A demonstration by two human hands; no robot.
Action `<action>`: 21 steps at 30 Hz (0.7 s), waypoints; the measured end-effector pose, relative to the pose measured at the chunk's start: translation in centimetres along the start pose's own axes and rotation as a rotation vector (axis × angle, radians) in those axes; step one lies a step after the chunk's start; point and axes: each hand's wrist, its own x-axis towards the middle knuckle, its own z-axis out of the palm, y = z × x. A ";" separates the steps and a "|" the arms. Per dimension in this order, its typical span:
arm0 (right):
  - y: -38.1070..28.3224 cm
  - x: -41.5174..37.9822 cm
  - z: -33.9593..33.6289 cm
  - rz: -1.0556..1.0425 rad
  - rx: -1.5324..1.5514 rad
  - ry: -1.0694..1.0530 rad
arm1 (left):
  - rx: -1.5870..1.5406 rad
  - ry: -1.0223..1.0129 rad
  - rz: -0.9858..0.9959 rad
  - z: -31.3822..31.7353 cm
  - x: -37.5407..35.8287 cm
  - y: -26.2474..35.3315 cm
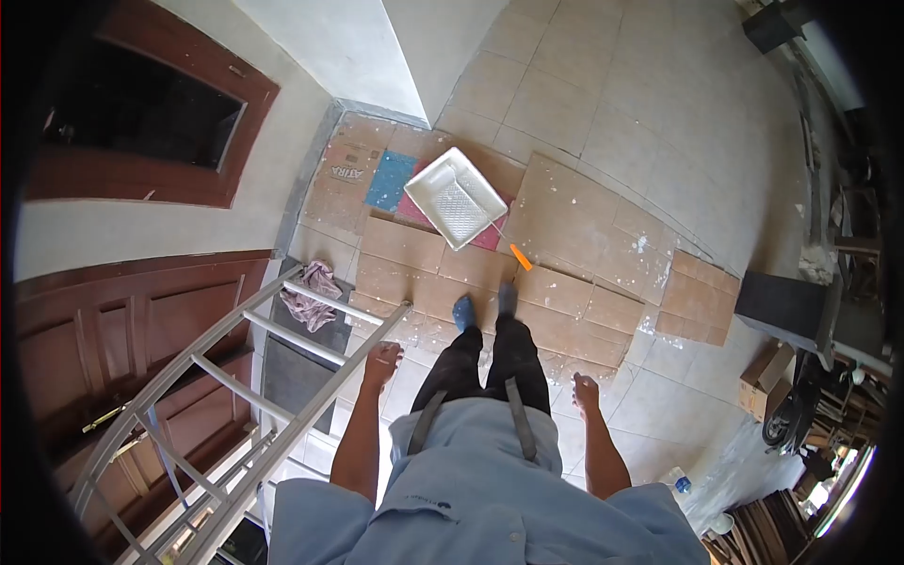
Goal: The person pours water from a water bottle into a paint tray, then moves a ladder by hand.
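Note:
My left hand point(382, 364) hangs beside the rail of an aluminium ladder point(311, 410), fingers loosely bent and a little apart, nothing visible in them. On the other side, my right hand point(585, 392) hangs by my hip with its fingers curled in and holds nothing that shows. Ahead of my feet, a white paint tray point(435, 209) lies on flattened cardboard point(574, 226). A paint roller with an orange handle point(521, 256) rests across it, its handle sticking out over the near right edge. Both hands are well away from the tray.
The ladder stands close on my left, before a brown wooden door point(141, 320). A crumpled cloth point(314, 297) lies near its top on a dark mat point(294, 372). To the right are a black box-like piece point(780, 306), a cardboard box point(766, 381) and stacked wood.

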 end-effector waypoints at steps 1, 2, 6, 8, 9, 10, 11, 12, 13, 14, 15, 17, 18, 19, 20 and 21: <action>-0.7 2.8 1.3 -0.042 -0.046 0.000 | 0.005 0.000 0.012 1.0 0.5 1.8; 0.3 7.3 2.6 -0.163 -0.082 -0.011 | 0.010 0.000 0.020 2.3 1.2 3.2; -11.6 12.7 6.5 -0.229 -0.240 -0.166 | -0.061 0.084 0.068 7.5 6.1 6.5; -12.8 18.9 9.2 -0.329 -0.348 -0.116 | -0.167 0.063 -0.009 10.4 10.0 6.5; -15.2 20.3 10.0 -0.314 -0.354 -0.125 | -0.177 0.026 -0.057 11.8 12.2 6.6; -17.3 22.2 10.9 -0.228 -0.377 -0.150 | -0.192 -0.009 -0.107 13.2 14.6 6.4; -18.3 24.5 12.0 -0.256 -0.369 -0.146 | -0.213 -0.037 -0.172 14.8 17.6 5.7; -19.9 26.3 13.0 -0.264 -0.368 -0.171 | -0.189 -0.029 -0.172 16.0 20.9 4.6; -20.5 28.6 14.3 -0.273 -0.428 -0.151 | -0.168 -0.021 -0.170 17.3 24.5 3.5; -19.8 31.9 15.6 -0.240 -0.456 -0.160 | -0.149 -0.014 -0.166 18.6 28.2 2.1; -19.0 35.2 17.0 -0.209 -0.481 -0.165 | -0.169 0.007 -0.114 19.5 32.7 -0.2; -17.5 40.1 19.9 -0.324 -0.577 -0.119 | -0.115 0.165 -0.075 21.2 44.3 -8.2; -15.4 43.2 21.4 -0.503 -0.675 -0.078 | -0.112 0.214 -0.039 21.7 48.2 -8.5; -13.3 45.8 22.9 -0.687 -0.770 -0.045 | -0.125 0.239 0.007 21.6 51.3 -7.2; -12.9 46.8 24.0 -0.663 -0.819 -0.063 | -0.172 0.233 0.053 21.3 53.7 -5.6; -14.0 47.0 25.2 -0.643 -0.866 -0.077 | -0.220 0.224 0.077 21.1 56.3 -4.5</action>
